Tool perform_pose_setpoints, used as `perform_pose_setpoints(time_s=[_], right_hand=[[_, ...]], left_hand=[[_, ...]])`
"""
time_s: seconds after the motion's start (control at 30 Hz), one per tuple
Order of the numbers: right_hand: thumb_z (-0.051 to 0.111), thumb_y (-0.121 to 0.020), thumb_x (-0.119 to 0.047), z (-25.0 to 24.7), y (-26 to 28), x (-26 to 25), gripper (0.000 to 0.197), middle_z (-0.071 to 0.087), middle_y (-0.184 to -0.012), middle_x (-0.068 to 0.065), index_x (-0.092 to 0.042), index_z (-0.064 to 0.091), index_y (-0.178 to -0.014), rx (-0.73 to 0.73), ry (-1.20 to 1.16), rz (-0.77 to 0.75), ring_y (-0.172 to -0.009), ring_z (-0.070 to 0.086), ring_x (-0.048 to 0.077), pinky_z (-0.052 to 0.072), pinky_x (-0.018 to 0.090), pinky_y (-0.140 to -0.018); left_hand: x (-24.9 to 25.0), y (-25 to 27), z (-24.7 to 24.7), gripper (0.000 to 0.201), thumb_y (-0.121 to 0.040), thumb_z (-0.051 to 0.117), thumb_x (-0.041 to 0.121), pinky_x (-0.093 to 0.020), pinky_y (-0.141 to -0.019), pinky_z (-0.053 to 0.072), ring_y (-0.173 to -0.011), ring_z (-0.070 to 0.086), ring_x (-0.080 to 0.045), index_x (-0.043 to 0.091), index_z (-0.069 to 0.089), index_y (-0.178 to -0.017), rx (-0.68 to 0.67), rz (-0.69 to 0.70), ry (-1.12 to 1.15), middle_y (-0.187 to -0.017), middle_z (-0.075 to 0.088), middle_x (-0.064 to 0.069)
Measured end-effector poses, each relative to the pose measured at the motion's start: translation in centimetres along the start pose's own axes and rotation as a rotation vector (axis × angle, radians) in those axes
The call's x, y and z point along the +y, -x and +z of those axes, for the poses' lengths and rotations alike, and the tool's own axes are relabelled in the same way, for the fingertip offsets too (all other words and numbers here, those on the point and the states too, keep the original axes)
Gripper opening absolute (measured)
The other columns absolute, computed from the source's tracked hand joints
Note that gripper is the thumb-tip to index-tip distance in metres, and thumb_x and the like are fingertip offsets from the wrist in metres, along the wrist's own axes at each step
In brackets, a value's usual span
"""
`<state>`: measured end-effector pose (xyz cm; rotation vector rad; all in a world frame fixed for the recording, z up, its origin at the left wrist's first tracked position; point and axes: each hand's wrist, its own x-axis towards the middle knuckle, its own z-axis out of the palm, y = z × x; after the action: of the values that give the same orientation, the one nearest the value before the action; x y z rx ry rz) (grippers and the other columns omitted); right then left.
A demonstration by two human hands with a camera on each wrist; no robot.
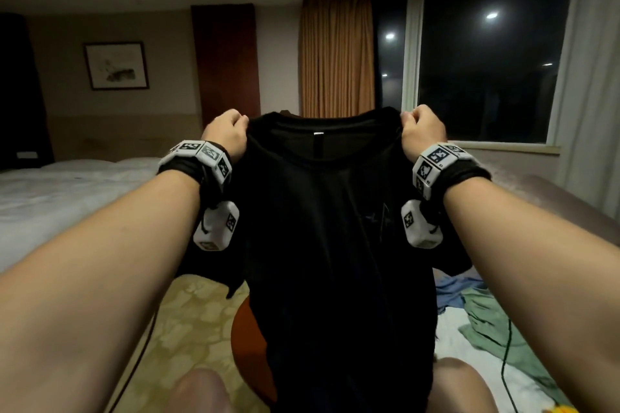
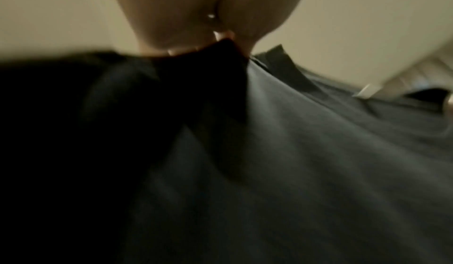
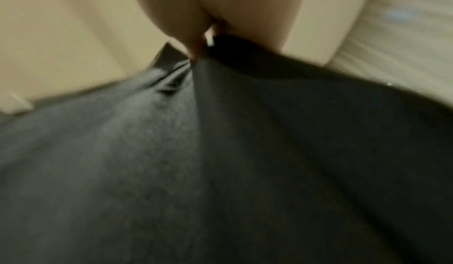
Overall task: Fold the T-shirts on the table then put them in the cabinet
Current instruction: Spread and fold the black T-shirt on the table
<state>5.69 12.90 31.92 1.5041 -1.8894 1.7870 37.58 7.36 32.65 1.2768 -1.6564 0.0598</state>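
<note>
Above the table (image 1: 523, 379), left hand (image 1: 224, 135) and right hand (image 1: 423, 131) pinch the black T-shirt (image 1: 335, 228) shoulders, hem hanging free.

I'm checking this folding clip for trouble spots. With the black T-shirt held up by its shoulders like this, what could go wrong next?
1. The left hand and right hand only pinch the black T-shirt at its shoulder tips; a corner could slip out.
2. The hanging shirt hides the surface below, so it may be laid down crooked.
3. It could land on the green garment lying to the right.
</note>
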Motion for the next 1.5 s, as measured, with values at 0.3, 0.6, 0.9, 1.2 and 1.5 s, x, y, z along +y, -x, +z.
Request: perform_pose_setpoints(time_s=[0.3, 0.6, 0.9, 1.2, 1.5], right_hand=[[0.046, -0.097, -0.037, 0.3, 0.5, -0.4, 0.026, 0.057, -0.085, 0.003, -0.013, 0.056, -0.093, 0.053, -0.026, -0.037, -0.079, 0.051, 0.022, 0.033, 0.027, -0.069], [0.055, -0.095, -0.032, -0.1, 1.1, 2.3, 0.032, 0.053, -0.070, 0.004, -0.013, 0.052, -0.069, -0.375, 0.110, 0.063, -0.080, 0.051, 0.020, 0.033, 0.025, -0.071], [0.054, -0.095, -0.032, 2.4, 1.8, 7.4, 0.029, 0.059, -0.086, 0.008, -0.012, 0.056, -0.074, -0.465, 0.269, 0.152, -0.088, 0.058, 0.026, 0.037, 0.027, -0.073], [0.054, -0.095, -0.026, 11.0, 1.7, 14.3, 0.022, 0.064, -0.098, 0.016, -0.005, 0.059, -0.095, -0.536, 0.260, 0.412, -0.086, 0.067, 0.038, 0.056, 0.046, -0.078], [0.052, -0.096, -0.023, 23.8, 3.4, 24.6, 0.018, 0.055, -0.090, 0.014, -0.008, 0.052, -0.087, -0.578, 0.443, 0.535, -0.087, 0.055, 0.030, 0.035, 0.029, -0.071]], left_hand=[[0.2, 0.5, -1.0, 0.028, -0.099, 0.043, 0.031, -0.032, -0.075, 0.037, -0.087, 0.053, -0.028, 0.010, 0.057, -0.089, 0.097, -0.027, -0.031, -0.089, 0.059, -0.010], [-0.6, 2.3, -0.2, 0.038, -0.101, 0.043, 0.033, -0.027, -0.091, 0.038, -0.118, 0.052, -0.027, 0.004, 0.063, -0.116, -0.408, -0.198, -0.226, -0.127, 0.059, -0.014], [-2.4, 3.3, 5.5, 0.032, -0.097, 0.049, 0.019, -0.030, -0.097, 0.038, -0.122, 0.050, -0.033, 0.003, 0.060, -0.121, -0.609, -0.192, -0.229, -0.130, 0.054, -0.018], [-9.2, 2.8, 16.0, 0.030, -0.100, 0.042, 0.027, -0.031, -0.086, 0.040, -0.113, 0.054, -0.033, 0.005, 0.060, -0.110, -0.616, -0.270, -0.241, -0.122, 0.059, -0.017], [-19.3, 3.9, 29.7, 0.028, -0.100, 0.045, 0.024, -0.035, -0.084, 0.041, -0.106, 0.056, -0.037, 0.000, 0.056, -0.108, -0.675, -0.539, -0.169, -0.115, 0.060, -0.021]])
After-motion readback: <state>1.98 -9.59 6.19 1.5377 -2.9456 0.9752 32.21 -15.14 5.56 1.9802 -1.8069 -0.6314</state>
